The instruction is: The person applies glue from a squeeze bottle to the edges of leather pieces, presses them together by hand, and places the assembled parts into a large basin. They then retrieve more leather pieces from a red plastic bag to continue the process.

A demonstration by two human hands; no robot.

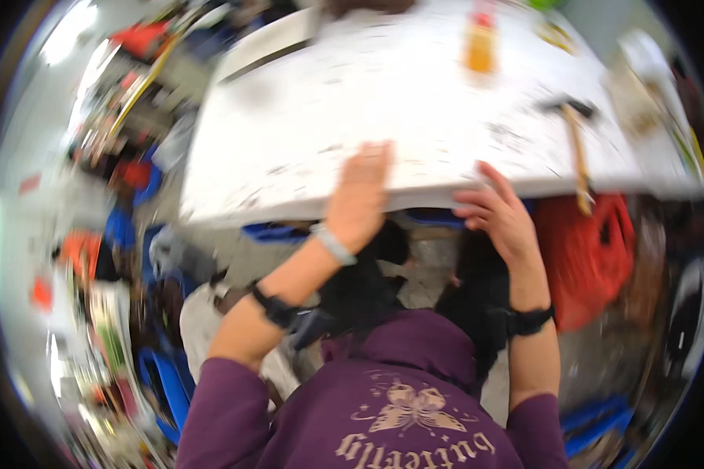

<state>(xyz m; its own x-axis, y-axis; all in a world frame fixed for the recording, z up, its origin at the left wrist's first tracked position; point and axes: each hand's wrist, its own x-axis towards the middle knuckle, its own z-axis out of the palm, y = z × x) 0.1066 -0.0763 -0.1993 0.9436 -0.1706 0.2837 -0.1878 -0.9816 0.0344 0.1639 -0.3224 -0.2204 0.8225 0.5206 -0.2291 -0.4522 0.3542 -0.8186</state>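
Observation:
My left hand (361, 195) lies flat at the front edge of a white-covered table (289, 117), its fingers stretched out and nothing in it. To its right, my right hand (502, 213) is at the same edge with its fingers apart and slightly bent. I see no object in it, though its fingertips are blurred. Nearest to that hand on the right is a hammer (577, 148) with a dark head and a wooden handle, which reaches over the table's edge. Small dark marks or bits are scattered across the white surface.
A bottle of orange-yellow liquid (481, 48) with a pink top stands at the far side. A yellow tool-like item (555, 36) lies at the far right. Below the hammer hangs a red plastic bag (588, 262). A pale box-like thing (270, 43) sits at the far left.

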